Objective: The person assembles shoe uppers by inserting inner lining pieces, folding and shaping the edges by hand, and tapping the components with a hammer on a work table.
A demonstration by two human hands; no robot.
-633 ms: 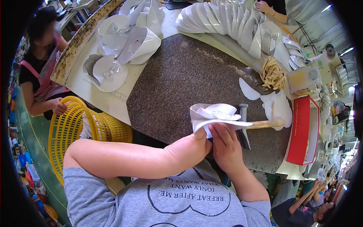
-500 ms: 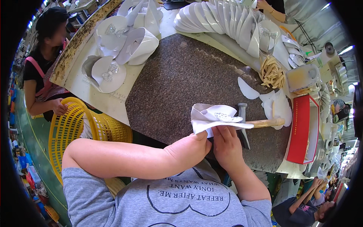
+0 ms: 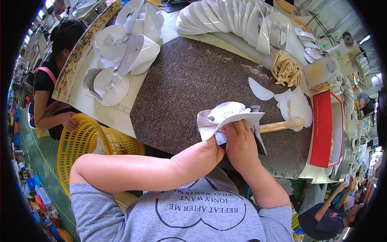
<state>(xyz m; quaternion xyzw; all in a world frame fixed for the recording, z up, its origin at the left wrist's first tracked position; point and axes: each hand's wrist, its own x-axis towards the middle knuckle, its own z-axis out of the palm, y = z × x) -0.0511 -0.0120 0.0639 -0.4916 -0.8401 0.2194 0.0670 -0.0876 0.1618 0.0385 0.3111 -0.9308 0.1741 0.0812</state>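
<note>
A white shoe upper with a sparkling ornament is held up over the near side of the dark work slab. My left hand is closed on its near-left edge, and a small pale bluish piece shows beside that hand. My right hand grips the underside, fingers bent against the white material; the thumb is hidden. Just right of the upper, a hammer rests on the slab, its wooden handle pointing right and its metal head partly covered by the upper and hand.
White cut pieces lie beyond the hammer, near a heap of beige strips. A red box stands at the right edge. Finished-looking uppers sit at left, a long row behind. A person holds a yellow basket.
Both hands have tilted the upper, so more of its top surface shows, and it sits slightly higher. The person at left has turned and bent toward the bench. The whole view has shifted a little.
</note>
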